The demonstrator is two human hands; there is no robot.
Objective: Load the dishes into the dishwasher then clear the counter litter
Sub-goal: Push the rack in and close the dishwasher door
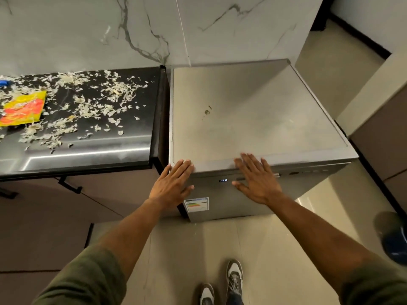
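The grey dishwasher (253, 115) stands with its door shut, and a small lit display (223, 180) shows on the front panel. My left hand (174, 183) lies flat against the upper left of the door, fingers straight and reaching the top edge. My right hand (256, 179) presses flat on the upper front, fingers spread over the top edge. On the black counter (123, 146) to the left lie scattered pale paper scraps (92, 106) and a yellow-and-orange wrapper (23, 108). No dishes are in view.
A marble wall (154, 29) rises behind the counter and the dishwasher. Brown cabinet fronts with a black handle (69, 184) sit below the counter. Another cabinet (383, 128) stands at the right. A dark blue object (394, 238) is at the right edge. My shoes (233, 278) are on the tiled floor.
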